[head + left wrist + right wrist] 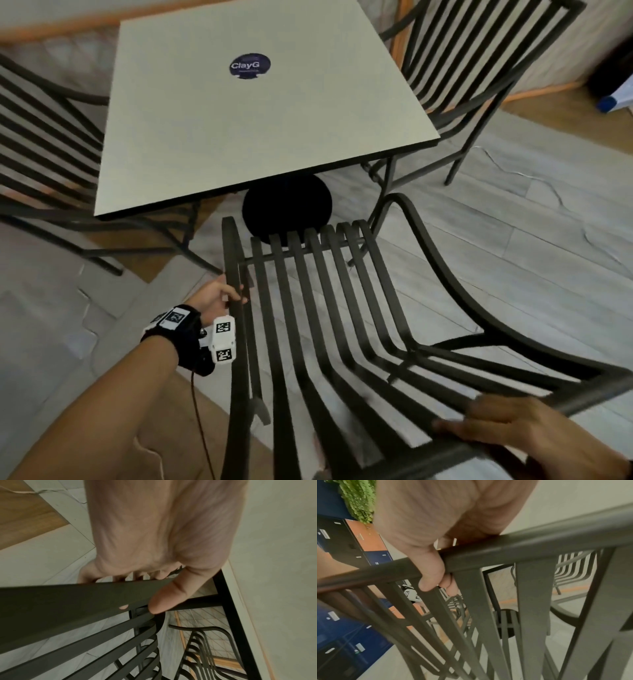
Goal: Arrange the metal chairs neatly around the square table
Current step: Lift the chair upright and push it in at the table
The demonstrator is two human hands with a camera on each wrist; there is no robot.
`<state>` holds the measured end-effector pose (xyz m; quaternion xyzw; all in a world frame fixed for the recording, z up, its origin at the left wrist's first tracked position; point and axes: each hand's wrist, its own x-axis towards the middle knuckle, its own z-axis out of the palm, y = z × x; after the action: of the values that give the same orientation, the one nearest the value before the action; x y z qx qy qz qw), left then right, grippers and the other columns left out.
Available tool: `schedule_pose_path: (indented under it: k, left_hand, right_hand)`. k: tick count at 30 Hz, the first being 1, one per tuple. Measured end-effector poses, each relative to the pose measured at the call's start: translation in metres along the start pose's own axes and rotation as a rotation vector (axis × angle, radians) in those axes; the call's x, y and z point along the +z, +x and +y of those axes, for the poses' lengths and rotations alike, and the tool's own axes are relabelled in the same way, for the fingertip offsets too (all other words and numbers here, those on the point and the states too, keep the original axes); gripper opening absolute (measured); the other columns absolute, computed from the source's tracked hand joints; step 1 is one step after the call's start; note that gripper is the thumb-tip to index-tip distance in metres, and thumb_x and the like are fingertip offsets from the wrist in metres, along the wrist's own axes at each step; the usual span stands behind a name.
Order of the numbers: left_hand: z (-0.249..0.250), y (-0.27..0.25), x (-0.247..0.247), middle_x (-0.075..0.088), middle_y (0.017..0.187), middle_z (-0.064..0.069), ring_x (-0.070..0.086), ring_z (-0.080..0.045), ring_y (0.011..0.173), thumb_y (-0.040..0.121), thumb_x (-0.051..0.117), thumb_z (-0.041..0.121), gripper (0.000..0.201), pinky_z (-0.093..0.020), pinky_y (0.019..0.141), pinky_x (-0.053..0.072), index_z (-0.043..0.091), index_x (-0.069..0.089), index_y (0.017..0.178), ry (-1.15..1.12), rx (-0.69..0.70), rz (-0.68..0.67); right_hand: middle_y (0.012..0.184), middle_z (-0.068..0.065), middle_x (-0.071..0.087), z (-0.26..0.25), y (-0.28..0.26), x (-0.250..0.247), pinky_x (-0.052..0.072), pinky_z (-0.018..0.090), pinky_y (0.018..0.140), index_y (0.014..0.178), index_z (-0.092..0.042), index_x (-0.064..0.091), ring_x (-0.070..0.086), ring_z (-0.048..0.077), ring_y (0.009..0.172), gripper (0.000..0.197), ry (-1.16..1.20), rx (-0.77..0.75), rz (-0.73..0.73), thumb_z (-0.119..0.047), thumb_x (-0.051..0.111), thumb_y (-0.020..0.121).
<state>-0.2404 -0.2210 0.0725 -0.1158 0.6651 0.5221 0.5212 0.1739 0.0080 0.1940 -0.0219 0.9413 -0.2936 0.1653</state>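
Note:
A dark slatted metal chair [329,329] stands just in front of me, its seat facing the near edge of the square white table [260,113]. My left hand [219,294] grips the chair's left armrest bar [72,599], thumb over the top and fingers curled underneath. My right hand [507,425] grips the top rail [513,547] of the backrest at the lower right. Two more metal chairs stand at the table, one on the left side [44,154] and one at the far right [479,68].
The table stands on a black round base [287,205], close ahead of the held chair's front edge. Grey and wood-tone floor [513,222] lies to the right. A blue-and-white object [613,102] lies at the far right; blue and orange lockers [342,628] show behind me.

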Motion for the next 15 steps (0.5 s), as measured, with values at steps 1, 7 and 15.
schedule_pose_path:
  k: [1, 7, 15]
  left_hand:
    - [-0.002, 0.001, -0.003, 0.051, 0.097, -0.008, 0.053, -0.026, 0.083, 0.080, 0.031, -0.019, 0.058, -0.036, 0.071, 0.048, 0.021, 0.050, 0.116, -0.010, 0.003, 0.031]
    - [-0.018, 0.017, -0.027, 0.054, 0.103, -0.006, 0.047, -0.024, 0.087, 0.075, 0.027, -0.021, 0.066, -0.031, 0.073, 0.042, 0.027, 0.054, 0.112, -0.008, 0.014, 0.151]
    - [-0.016, 0.069, -0.067, 0.048, 0.090, -0.010, 0.044, -0.027, 0.080, 0.074, 0.033, -0.016, 0.057, -0.033, 0.067, 0.042, 0.017, 0.056, 0.114, -0.047, -0.011, 0.272]
  right_hand:
    - [0.090, -0.021, 0.061, -0.004, 0.008, 0.008, 0.041, 0.001, 0.081, 0.135, -0.043, 0.042, 0.052, -0.015, 0.089, 0.040, 0.005, -0.024, -0.015, -0.039, 0.049, 0.096]
    - [0.099, -0.023, 0.063, -0.008, 0.064, 0.044, 0.037, 0.001, 0.094, 0.124, -0.049, 0.050, 0.045, -0.028, 0.099, 0.029, 0.126, -0.083, -0.063, -0.038, 0.048, 0.097]
    - [0.110, -0.021, 0.061, -0.007, 0.123, 0.054, 0.043, 0.004, 0.091, 0.126, -0.048, 0.043, 0.056, -0.011, 0.104, 0.036, 0.149, -0.101, -0.204, -0.048, 0.051, 0.092]
